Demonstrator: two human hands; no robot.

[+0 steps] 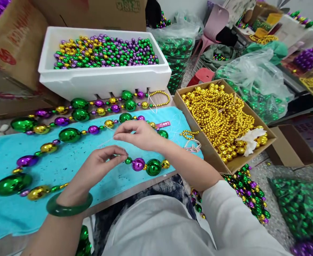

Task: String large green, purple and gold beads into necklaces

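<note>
While pinching a thin white thread (107,141) over the turquoise cloth-covered table (9,213): left hand (99,167), fingers closed narrow, thumb and forefinger tips together at the end of a strand of shiny green, purple and gold beads (146,165). Dark green bangle (69,209) on that wrist. Right hand (136,135) just above and beyond the left, fingertips also pinched narrow on the same thread, white sleeve (233,217) further up the arm. Hands close together, not touching.

Held strand lying on the cloth just right of the left fingertips: small green bead, purple bead, large green bead, small gold bead, in that order. Further long strands of large and small green, purple and gold beads (65,135) curving across the cloth to the left and behind the hands. Pink tag (163,124) beside the right hand, on the cloth.

Behind the cloth: white foam box (103,80) full of loose mixed green, purple and gold beads. Right of the table: open brown cardboard box (212,156) heaped with gold bead strings, crumpled white paper (251,138) on top. Clear plastic bags of green beads (255,92) further right and back. Pile of mixed bead strands (248,193) on the floor below the cardboard box.
</note>
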